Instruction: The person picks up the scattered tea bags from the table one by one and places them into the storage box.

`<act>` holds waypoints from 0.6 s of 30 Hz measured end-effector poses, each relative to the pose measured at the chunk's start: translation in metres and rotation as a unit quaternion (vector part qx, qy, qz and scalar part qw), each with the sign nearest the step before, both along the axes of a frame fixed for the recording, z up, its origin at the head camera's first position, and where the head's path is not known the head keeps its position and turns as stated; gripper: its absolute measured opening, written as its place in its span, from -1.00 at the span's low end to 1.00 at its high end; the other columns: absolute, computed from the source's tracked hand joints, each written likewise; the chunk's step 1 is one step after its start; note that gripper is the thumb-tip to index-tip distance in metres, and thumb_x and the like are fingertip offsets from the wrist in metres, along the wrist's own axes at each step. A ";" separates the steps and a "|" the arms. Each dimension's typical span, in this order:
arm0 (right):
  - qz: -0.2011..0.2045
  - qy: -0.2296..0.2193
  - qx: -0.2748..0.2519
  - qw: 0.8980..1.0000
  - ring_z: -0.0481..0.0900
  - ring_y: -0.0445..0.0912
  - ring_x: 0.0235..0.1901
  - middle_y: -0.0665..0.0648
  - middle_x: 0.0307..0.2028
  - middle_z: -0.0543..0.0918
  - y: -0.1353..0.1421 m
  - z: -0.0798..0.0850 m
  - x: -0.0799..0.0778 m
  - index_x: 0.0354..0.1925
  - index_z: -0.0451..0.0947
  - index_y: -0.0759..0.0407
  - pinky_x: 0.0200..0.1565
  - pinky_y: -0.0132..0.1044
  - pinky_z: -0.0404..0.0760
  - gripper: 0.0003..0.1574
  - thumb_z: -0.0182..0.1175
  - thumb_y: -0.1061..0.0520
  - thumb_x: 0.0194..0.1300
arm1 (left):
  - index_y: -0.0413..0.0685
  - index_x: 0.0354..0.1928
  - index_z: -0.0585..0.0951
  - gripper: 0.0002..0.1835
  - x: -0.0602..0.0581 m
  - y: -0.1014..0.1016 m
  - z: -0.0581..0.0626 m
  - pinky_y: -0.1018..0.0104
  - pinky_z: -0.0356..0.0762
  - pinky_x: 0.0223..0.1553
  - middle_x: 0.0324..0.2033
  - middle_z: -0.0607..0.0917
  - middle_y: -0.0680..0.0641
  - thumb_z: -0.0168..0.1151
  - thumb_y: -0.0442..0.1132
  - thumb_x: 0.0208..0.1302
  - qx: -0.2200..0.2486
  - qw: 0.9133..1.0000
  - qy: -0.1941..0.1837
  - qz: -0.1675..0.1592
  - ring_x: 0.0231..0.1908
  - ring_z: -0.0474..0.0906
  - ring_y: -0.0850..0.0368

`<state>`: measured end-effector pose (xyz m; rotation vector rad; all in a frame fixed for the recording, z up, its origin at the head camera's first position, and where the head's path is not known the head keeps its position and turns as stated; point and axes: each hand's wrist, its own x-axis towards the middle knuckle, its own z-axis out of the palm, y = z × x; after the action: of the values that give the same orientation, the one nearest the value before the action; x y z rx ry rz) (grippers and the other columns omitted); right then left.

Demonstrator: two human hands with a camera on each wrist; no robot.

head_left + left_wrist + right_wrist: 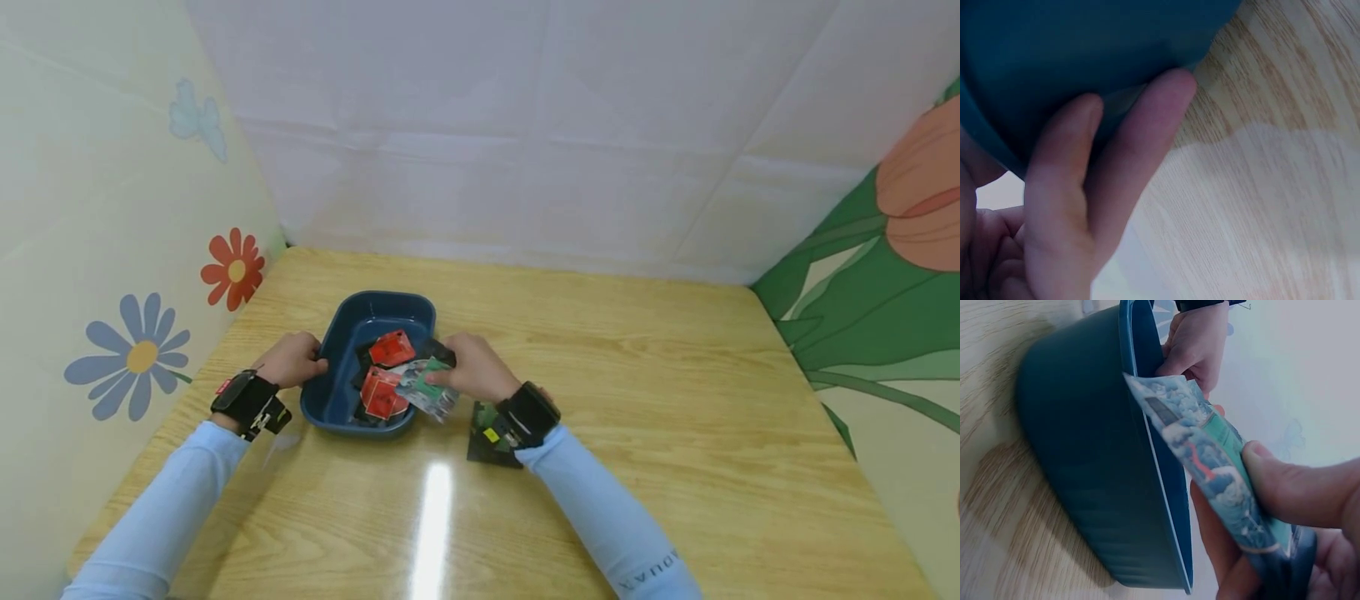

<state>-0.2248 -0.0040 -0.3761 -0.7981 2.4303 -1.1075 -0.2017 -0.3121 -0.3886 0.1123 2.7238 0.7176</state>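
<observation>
A dark blue plastic basin [318,400] stands on the table, left of centre. My left hand [291,360] grips its left rim, thumb over the edge; in the left wrist view two fingers lie against the basin's outer wall [1085,44]. Over the right rim, my right hand [480,367] pinches a flat packet [423,396] with a blue-white pattern and a green patch [1225,434]. Inside the basin lie a red packet [392,347] and another red packet [381,394], with dark pieces partly hidden beneath. The held packet covers part of the contents.
A dark green packet [483,448] lies on the wooden table [675,400] under my right wrist, partly hidden by it. A white sheet [525,167] hangs behind the table. Flower-printed walls stand left and right.
</observation>
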 end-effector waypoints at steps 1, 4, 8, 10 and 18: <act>0.001 0.003 0.001 1.000 0.47 -0.18 -0.56 0.06 -0.47 0.66 -0.002 0.000 0.000 -0.24 0.63 0.21 -0.47 -0.39 0.44 -0.82 0.38 0.16 0.22 | -0.39 -0.26 0.64 -0.79 0.000 0.000 0.000 0.36 0.51 -0.51 -0.60 0.58 -0.05 0.11 -0.32 0.33 0.000 1.000 0.002 0.000 -0.58 0.51 0.18; 0.007 0.011 -0.001 1.000 0.46 -0.19 -0.56 0.05 -0.47 0.64 -0.006 0.001 -0.001 -0.24 0.63 0.20 -0.47 -0.40 0.44 -0.83 0.38 0.16 0.21 | -0.37 -0.29 0.63 -0.80 0.001 0.000 0.000 0.36 0.50 -0.52 -0.63 0.55 -0.03 0.12 -0.32 0.32 -0.002 1.000 0.007 0.000 -0.60 0.50 0.18; 0.013 0.020 0.000 1.000 0.48 -0.20 -0.54 0.06 -0.46 0.65 -0.013 0.001 -0.002 -0.29 0.61 0.19 -0.46 -0.41 0.46 -0.82 0.40 0.15 0.19 | -0.37 -0.30 0.64 -0.80 0.002 0.001 0.001 0.36 0.49 -0.52 -0.63 0.55 -0.03 0.12 -0.33 0.32 -0.004 1.000 0.005 0.002 -0.60 0.49 0.18; 0.014 0.017 0.000 1.000 0.52 -0.19 -0.53 0.06 -0.45 0.67 -0.016 0.000 -0.002 -0.30 0.60 0.18 -0.45 -0.40 0.49 -0.81 0.41 0.15 0.18 | -0.37 -0.29 0.64 -0.79 0.002 0.001 0.001 0.36 0.49 -0.52 -0.62 0.56 -0.04 0.11 -0.33 0.32 -0.005 1.000 0.004 0.003 -0.60 0.50 0.18; 0.015 -0.002 -0.010 1.000 0.63 -0.16 -0.42 0.08 -0.31 0.71 -0.024 0.002 -0.003 -0.11 0.59 0.18 -0.36 -0.35 0.62 -0.70 0.40 0.14 0.20 | -0.38 -0.29 0.64 -0.80 0.002 0.001 0.000 0.36 0.51 -0.52 -0.63 0.56 -0.04 0.12 -0.33 0.32 -0.002 1.000 0.010 0.002 -0.60 0.51 0.18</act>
<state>-0.2278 -0.0283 -0.3740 -0.8362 2.3992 -1.1237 -0.1998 -0.3108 -0.3886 0.1136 2.7456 0.7165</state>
